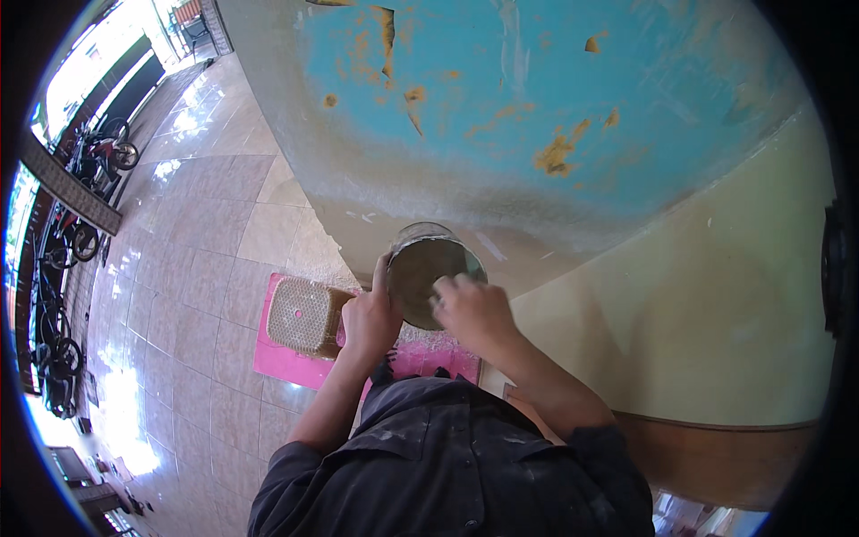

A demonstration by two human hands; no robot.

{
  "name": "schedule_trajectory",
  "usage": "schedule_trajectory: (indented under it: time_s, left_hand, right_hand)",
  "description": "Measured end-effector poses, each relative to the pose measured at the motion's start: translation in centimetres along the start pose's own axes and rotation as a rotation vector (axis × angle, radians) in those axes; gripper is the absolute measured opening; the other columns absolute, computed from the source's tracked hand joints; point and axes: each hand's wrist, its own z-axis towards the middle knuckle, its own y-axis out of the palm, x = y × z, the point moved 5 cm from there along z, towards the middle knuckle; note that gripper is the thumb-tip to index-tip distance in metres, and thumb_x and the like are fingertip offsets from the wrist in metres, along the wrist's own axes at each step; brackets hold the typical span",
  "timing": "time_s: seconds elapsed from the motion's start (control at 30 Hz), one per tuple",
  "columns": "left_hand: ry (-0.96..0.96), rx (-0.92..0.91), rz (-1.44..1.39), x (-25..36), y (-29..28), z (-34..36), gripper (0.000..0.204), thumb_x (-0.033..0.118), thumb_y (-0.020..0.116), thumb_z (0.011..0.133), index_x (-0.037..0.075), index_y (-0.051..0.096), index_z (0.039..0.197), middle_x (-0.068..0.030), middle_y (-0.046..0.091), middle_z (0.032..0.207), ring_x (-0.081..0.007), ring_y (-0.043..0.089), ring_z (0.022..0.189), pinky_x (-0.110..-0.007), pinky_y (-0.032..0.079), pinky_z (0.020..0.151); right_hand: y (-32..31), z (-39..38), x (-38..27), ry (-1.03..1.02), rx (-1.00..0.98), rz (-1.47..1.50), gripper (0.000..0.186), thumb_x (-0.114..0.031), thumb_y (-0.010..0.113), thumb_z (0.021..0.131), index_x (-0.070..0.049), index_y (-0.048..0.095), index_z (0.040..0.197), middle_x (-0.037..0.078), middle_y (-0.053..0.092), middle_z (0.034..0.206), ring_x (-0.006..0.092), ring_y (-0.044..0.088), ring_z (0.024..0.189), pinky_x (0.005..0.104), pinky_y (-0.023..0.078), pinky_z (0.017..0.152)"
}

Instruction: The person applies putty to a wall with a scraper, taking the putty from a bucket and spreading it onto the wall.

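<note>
A round, see-through pail is held up in front of me, tilted so that its mouth faces me. Grey-brown material lines its inside. My left hand grips the pail's left side, thumb along the rim. Over the right part of the mouth is my right hand, its fingers curled together and slightly blurred. Whether those fingers hold a small tool or some of the material is hidden.
A beige perforated plastic stool stands on a pink sheet strewn with pale crumbs. Ahead rises a patchy blue wall, meeting a cream wall on the right. Motorcycles are parked beyond the tiled floor.
</note>
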Motion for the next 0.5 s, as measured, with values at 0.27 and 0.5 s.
schedule_trajectory:
  time_s: [0.27, 0.5]
  left_hand:
    - [0.067, -0.004, -0.014, -3.1, -2.1, 2.8, 0.072, 0.014, 0.060, 0.087, 0.003, 0.034, 0.153, -0.0170, 0.061, 0.057, -0.0376, 0.065, 0.053, -0.051, 0.050, 0.052]
    - [0.072, 0.002, -0.039, -6.2, -3.7, 4.0, 0.070, 0.013, 0.059, 0.088, 0.007, 0.035, 0.153, -0.0154, 0.061, 0.056, -0.0369, 0.063, 0.050, -0.050, 0.049, 0.050]
  right_hand:
    - [0.1, 2.5, -3.1, 0.055, 0.055, -0.013, 0.020, -0.027, 0.069, 0.090, -0.011, 0.066, 0.101, 0.012, 0.065, 0.083, 0.0339, 0.069, 0.074, 0.0457, 0.057, 0.065]
    - [-0.7, 4.5, -5.6, 0.048, 0.124, 0.123, 0.020, -0.027, 0.068, 0.091, -0.008, 0.065, 0.099, 0.012, 0.065, 0.084, 0.0329, 0.069, 0.073, 0.0434, 0.056, 0.064]
